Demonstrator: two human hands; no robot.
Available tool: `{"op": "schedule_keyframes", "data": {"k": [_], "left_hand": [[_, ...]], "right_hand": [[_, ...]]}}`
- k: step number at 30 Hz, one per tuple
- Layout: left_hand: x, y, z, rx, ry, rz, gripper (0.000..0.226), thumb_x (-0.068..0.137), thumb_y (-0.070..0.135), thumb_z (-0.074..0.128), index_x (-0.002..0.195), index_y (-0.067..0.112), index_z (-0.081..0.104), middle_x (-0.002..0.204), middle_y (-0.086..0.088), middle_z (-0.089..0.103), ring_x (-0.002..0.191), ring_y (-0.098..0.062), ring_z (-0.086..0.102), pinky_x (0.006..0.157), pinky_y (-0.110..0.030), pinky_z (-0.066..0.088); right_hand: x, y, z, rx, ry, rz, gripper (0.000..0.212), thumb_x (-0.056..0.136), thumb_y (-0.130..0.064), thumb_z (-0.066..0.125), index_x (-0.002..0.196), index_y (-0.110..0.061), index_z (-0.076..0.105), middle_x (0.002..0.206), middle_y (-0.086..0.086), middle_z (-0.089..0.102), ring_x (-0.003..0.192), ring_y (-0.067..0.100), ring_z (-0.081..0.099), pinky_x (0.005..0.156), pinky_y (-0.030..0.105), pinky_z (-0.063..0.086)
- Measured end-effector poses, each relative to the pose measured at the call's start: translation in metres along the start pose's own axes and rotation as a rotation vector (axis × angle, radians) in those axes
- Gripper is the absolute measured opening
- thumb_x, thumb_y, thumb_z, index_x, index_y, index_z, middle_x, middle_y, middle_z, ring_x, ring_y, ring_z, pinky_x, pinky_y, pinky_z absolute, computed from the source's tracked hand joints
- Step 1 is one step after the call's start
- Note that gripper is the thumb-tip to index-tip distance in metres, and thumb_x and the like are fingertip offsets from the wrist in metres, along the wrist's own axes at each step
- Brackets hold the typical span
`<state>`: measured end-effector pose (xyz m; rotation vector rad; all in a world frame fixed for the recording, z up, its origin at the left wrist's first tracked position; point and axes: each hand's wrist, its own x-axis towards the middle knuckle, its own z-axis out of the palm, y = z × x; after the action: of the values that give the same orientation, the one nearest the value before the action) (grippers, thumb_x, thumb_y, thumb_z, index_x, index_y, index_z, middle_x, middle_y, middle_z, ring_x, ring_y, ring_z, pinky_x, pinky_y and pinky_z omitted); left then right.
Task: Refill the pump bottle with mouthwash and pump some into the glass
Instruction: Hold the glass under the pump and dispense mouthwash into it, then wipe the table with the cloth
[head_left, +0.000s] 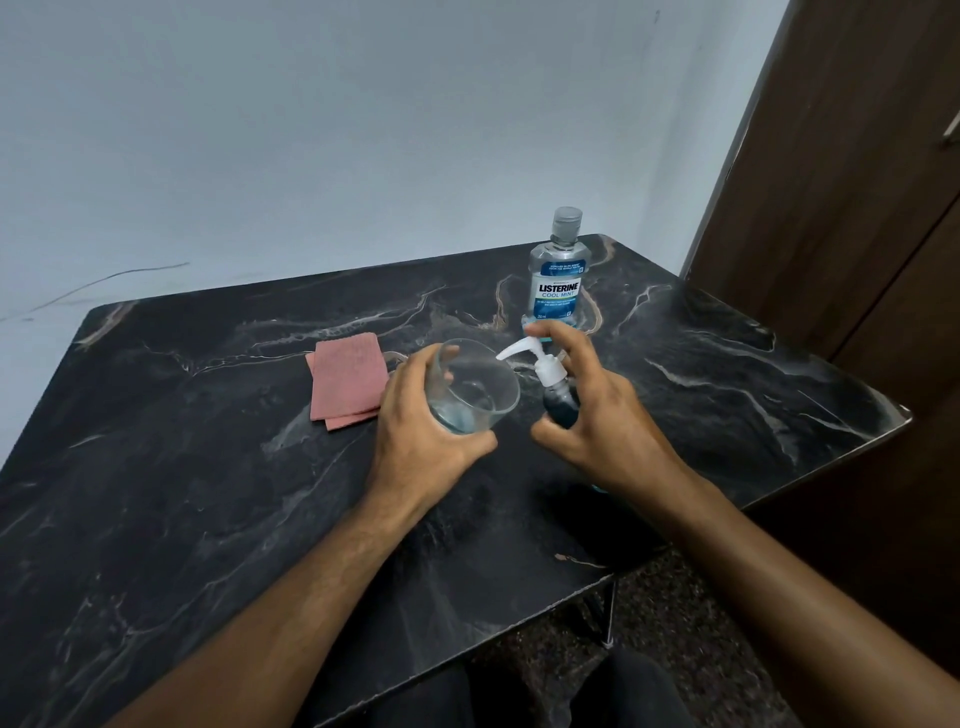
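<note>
— Black marble-patterned counter (156, 519) with pale veins fills most of what we see, set against a plain bluish-white wall (311, 130), with a dark wooden door (857, 208) at the far right. What do we find at the left?

— We find a folded pink cloth (349, 380) lying flat on the counter, just beside the left hand (421, 436).

— And that hand?

— We see its fingers (435, 364) and thumb curled round a clear glass tumbler (475, 387), tilted with its mouth towards the pump. We make out a little pale blue liquid pooled in the bottom of the glass.

— Next to the right?

— We come to the pump bottle (558, 400), dark blue below its white pump head, the spout reaching over the rim of the glass. The right hand (597, 415) grips it: thumb in front low on the body, forefinger stretched over the top of the pump. We cannot tell whether the bottle's base touches the counter.

— Anything behind?

— We see the Listerine Cool Mint bottle (558, 280) standing upright with its cap on, near the back edge, just beyond the right hand's fingertips.
</note>
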<state>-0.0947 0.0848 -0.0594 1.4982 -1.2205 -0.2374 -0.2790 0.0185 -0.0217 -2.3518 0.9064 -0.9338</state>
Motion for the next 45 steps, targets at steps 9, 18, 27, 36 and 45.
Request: {"op": "schedule_keyframes", "data": {"k": [9,18,27,36,45], "left_hand": [[0.018,-0.001,-0.009,-0.155,0.057,-0.157,0.086,0.048,0.036,0.095,0.125,0.034,0.056,0.107,0.012,0.070,0.101,0.001,0.067,0.085,-0.016,0.051],[0.074,-0.013,0.005,-0.108,0.047,-0.275,0.084,0.055,0.027,0.099,0.124,0.032,0.051,0.105,0.018,0.064,0.101,-0.008,0.066,0.082,-0.024,0.053],[0.121,-0.029,0.012,-0.155,0.115,-0.460,0.087,0.056,0.018,0.098,0.129,0.028,0.052,0.118,0.002,0.066,0.110,-0.021,0.064,0.090,-0.034,0.056],[0.120,-0.034,0.018,-0.236,0.065,-0.488,0.088,0.058,0.009,0.096,0.132,0.027,0.050,0.123,0.000,0.065,0.112,-0.020,0.063,0.084,-0.031,0.056],[0.117,-0.035,0.008,-0.201,-0.052,-0.499,0.111,0.062,0.006,0.096,0.152,0.023,0.032,0.138,0.000,0.054,0.124,-0.019,0.054,0.098,-0.029,0.047]], "right_hand": [[0.019,-0.001,-0.008,0.164,0.081,0.085,0.093,0.082,-0.007,0.069,0.150,-0.042,0.017,0.110,0.005,0.067,0.084,0.017,0.068,0.083,0.036,0.058],[0.069,0.006,0.006,0.228,0.138,0.142,0.069,0.091,-0.007,0.070,0.147,-0.015,0.031,0.106,-0.022,0.049,0.095,-0.021,0.053,0.090,0.011,0.047],[0.131,0.016,0.039,0.258,0.319,0.204,0.072,0.088,-0.006,0.075,0.146,-0.022,0.037,0.123,0.001,0.058,0.109,0.012,0.058,0.091,0.027,0.050],[0.157,0.028,0.064,0.154,0.264,0.196,0.071,0.088,-0.003,0.073,0.145,-0.020,0.036,0.127,0.006,0.055,0.110,0.016,0.056,0.091,0.026,0.049],[0.152,0.030,0.073,0.163,0.218,0.268,0.099,0.080,-0.005,0.082,0.157,-0.022,0.021,0.145,0.009,0.048,0.131,0.022,0.051,0.109,0.043,0.047]]}}
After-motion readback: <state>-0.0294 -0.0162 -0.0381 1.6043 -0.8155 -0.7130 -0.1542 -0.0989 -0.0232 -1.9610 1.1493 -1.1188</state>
